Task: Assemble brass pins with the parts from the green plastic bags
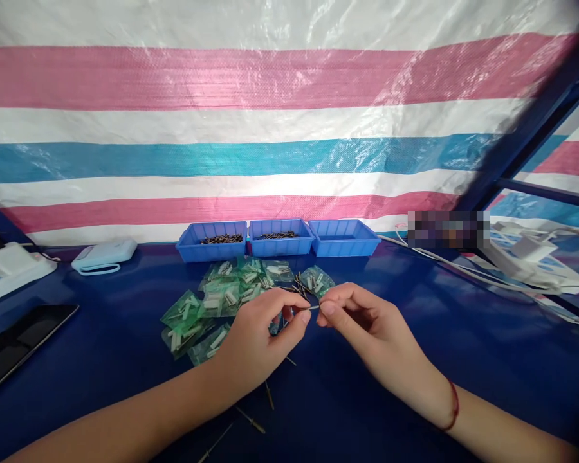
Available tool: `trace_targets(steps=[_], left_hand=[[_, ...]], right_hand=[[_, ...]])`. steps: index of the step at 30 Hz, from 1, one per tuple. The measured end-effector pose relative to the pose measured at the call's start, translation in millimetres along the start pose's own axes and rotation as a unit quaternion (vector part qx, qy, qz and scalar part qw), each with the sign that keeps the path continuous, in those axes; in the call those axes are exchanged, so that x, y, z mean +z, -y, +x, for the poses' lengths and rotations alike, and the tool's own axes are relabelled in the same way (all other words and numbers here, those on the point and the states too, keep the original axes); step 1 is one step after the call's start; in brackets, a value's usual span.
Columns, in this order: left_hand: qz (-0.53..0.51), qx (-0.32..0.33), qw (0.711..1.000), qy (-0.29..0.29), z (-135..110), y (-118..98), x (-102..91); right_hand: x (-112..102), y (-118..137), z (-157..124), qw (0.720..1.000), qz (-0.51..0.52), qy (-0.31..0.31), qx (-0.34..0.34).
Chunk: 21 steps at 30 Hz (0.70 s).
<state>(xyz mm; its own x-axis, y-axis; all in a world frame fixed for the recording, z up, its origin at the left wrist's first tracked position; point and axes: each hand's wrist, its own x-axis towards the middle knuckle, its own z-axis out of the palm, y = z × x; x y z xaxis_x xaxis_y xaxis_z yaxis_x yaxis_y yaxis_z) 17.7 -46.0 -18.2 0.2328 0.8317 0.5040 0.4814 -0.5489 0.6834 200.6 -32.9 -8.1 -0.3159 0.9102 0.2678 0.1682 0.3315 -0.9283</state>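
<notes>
Between the fingertips of both hands is a thin metal rod (314, 307), held level just above the table. My left hand (260, 331) pinches its left end with thumb and forefinger. At the other end, my right hand (374, 325) has thumb and fingers closed on it. Much of the rod is hidden by the fingers. Small green-tinted plastic bags (222, 297) with pale short pieces lie heaped behind and left of my left hand. Several loose thin rods with a thicker brownish end (251, 419) lie below my left wrist, and more dark rods (300, 286) lie beyond the hands.
Three blue bins stand at the back: the left bin (212, 253) and middle bin (280, 246) hold dark brownish pieces, beside a right bin (345, 249). A phone (24, 341), a light-blue case (103, 255) and power strips (552, 270) with cables lie at the sides. Striped sheeting hangs behind.
</notes>
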Motion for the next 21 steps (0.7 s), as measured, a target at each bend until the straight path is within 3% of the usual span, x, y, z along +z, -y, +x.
trace_targets(steps=[2,5,6,9,11,13,16,21], left_hand=[[0.036,0.031,0.999,0.001,5,0,-5.9],[0.095,0.024,0.995,-0.034,27,10,-17.9],[0.114,0.015,0.992,-0.053,38,16,-21.3],[0.177,0.021,0.977,-0.114,77,39,-25.6],[0.206,0.024,0.972,-0.112,100,54,-24.1],[0.218,0.023,0.969,-0.111,113,63,-22.0],[0.221,0.026,0.969,-0.109,106,63,-22.6],[0.17,-0.002,0.985,-0.042,51,35,-25.3]], right_hand=[[0,-1,-2,0.997,-0.038,-0.039,-0.046],[4,-1,-6,0.985,-0.104,-0.078,-0.11],[6,-1,-7,0.979,-0.138,-0.055,-0.138],[14,-2,-12,0.938,-0.265,0.095,-0.204],[19,-4,-15,0.907,-0.33,0.167,-0.2],[22,-7,-16,0.895,-0.36,0.193,-0.178],[23,-12,-16,0.897,-0.359,0.198,-0.164],[20,-17,-11,0.894,-0.367,0.187,-0.179]])
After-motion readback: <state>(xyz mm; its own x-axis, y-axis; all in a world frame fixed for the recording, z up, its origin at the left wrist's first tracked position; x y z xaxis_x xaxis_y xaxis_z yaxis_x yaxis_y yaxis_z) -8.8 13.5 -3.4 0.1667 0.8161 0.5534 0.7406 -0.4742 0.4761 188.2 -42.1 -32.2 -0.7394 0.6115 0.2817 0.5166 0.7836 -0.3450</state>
